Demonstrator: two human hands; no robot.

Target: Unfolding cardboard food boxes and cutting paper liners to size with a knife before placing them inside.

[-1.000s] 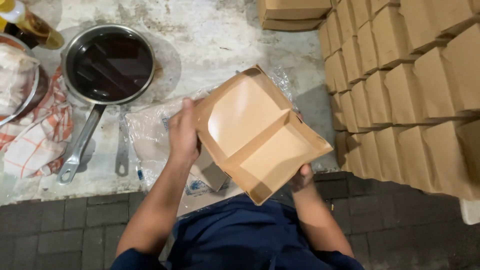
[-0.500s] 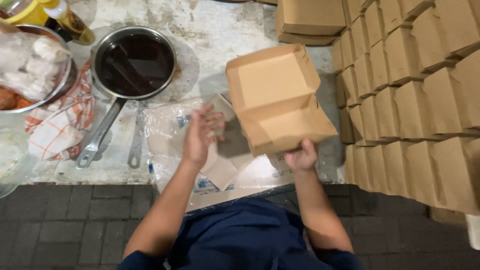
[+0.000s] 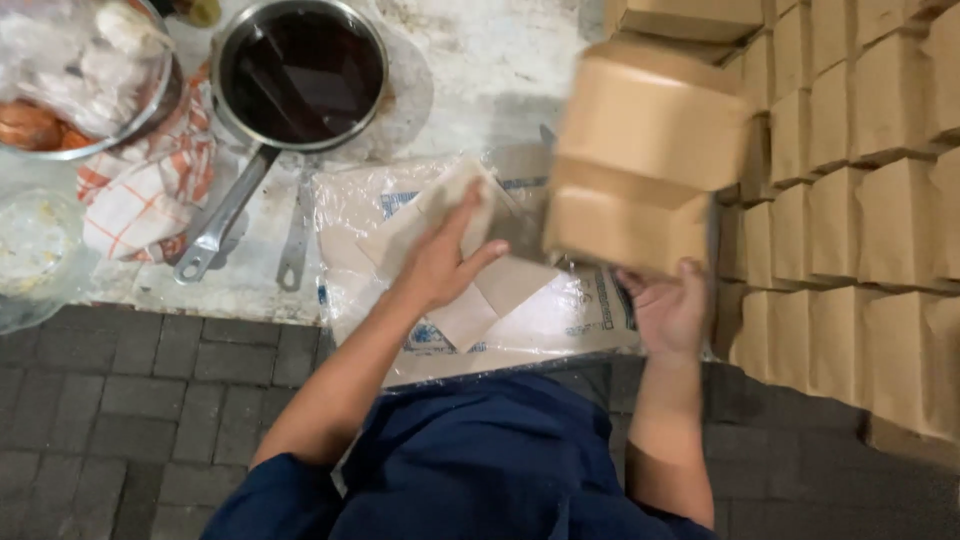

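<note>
**Brown box now folded shut and swinging right**

Cardboard that was lying open in both your hands a second ago is now closed: your right hand (image 3: pixel 672 312) is gripping the brown box (image 3: pixel 640 160) from below, carrying it toward the stacked boxes (image 3: pixel 860 200) on the right. Your left hand (image 3: pixel 440 262) is pressing flat on the paper sheets (image 3: pixel 490 290) atop the plastic bag (image 3: pixel 560 320). Far left, a pan (image 3: pixel 300 70) is sitting on the pale concrete slab (image 3: pixel 480 50), a checked cloth (image 3: pixel 140 190) beside it; dark paving bricks (image 3: pixel 120 400) are lying near you.

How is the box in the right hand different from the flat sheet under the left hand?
The box is folded into shape and raised off the counter; the sheet lies flat, unfolded, on a plastic pack. The right hand holds the box from below; the left hand rests on top of the sheet. Both are brown cardboard.
</note>
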